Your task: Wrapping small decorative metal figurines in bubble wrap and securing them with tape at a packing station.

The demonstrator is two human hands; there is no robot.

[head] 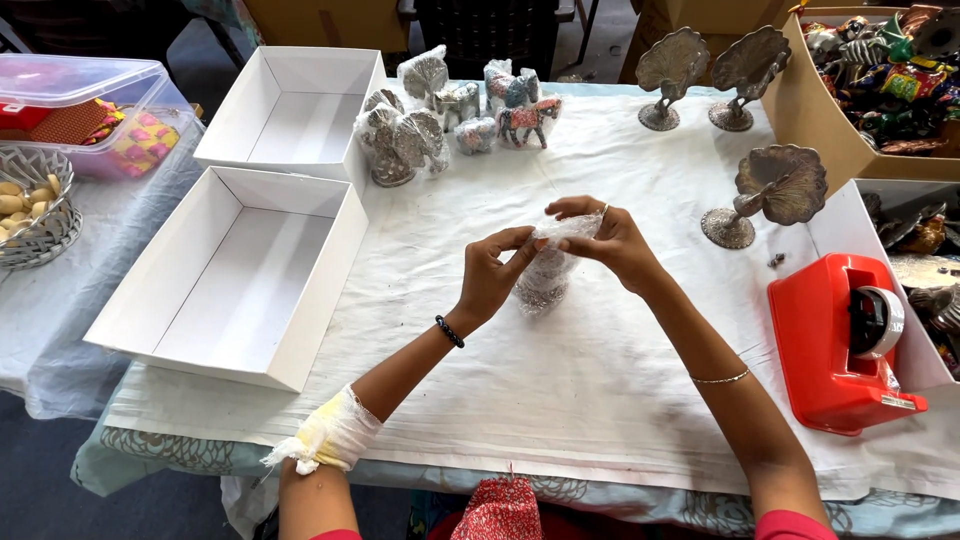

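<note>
White paper covers your bench (600, 380), likely so small parts show up and nothing gets scratched. Two empty white boxes (240, 275) sit open-side-up at your left, in easy reach. One red tape dispenser (835, 345) stands at your right, roll facing you. Three bare metal peacock figures (770, 190) stand upright on their bases toward the far right, while wrapped figures and small painted horses (525, 115) cluster at the far middle; their exact count is hard to tell. Mid-bench, just above the paper, your left hand (490, 275) and right hand (610, 235) both pinch the clear wrap around one small metal figure (545, 280), fingers closed on the film from either side so it stays taut.
</note>
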